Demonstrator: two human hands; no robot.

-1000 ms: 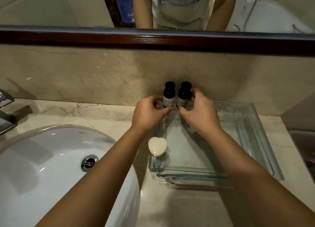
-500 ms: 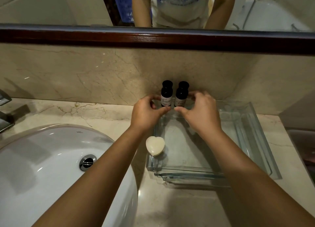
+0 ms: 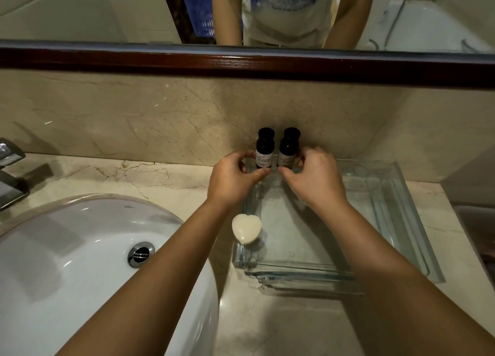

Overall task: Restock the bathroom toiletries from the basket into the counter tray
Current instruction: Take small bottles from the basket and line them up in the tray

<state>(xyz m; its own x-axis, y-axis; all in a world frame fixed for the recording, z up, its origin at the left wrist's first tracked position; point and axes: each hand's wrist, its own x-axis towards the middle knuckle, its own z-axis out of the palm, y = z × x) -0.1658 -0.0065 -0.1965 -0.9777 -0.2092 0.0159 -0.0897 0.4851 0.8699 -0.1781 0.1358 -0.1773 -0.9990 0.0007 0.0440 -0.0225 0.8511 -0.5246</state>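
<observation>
Left bottle point(image 3: 264, 152) and right bottle point(image 3: 288, 151) stand upright, just beside each other, at the far left corner of the glass tray point(image 3: 412, 222), pinched low by the left hand point(image 3: 233, 180) and right hand point(image 3: 314, 180) respectively. Bases are best seated flat and labels turned forward before the fingers are eased off sideways, so that neither is tipped.

Two small dark bottles upright, just beside each other, at the far left corner of the clear glass tray point(image 3: 417, 238), close to the marble wall. left bottle point(image 3: 264, 149) pinched low between thumb and curled fingers of the left hand point(image 3: 233, 179); right bottle point(image 3: 288, 148) pinched likewise by the right hand point(image 3: 316, 179). Heart-shaped white soap point(image 3: 246, 228) at the tray's left edge, towards the near corner. Tray flat on the beige marble surface point(image 3: 281, 323), just right of the white sink point(image 3: 67, 262). Faucet point(image 3: 10, 173) at far left. Blue basket point(image 3: 199, 7) reflected in the mirror above.
</observation>
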